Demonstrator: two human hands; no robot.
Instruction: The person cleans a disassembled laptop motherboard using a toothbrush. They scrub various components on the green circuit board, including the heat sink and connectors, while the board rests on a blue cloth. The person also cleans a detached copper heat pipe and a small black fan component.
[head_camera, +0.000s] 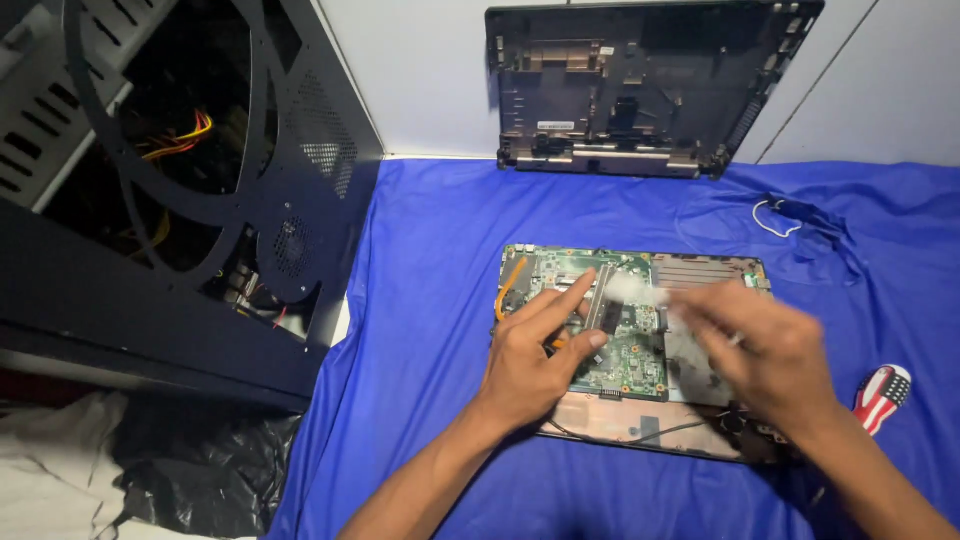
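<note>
On the blue cloth (430, 260), a bared green circuit board (630, 350) (left hand (530, 365) fingers spread, right hand (770, 355) blurred, grip unclear)

There is a single view, from a camera worn on the person's head. It looks steeply down and forward from close above the worktop (430, 300), which is draped in blue cloth. The far wall runs across the top of the frame. Both forearms enter from the bottom edge, and a black computer case (180, 200) fills the upper left.
</note>
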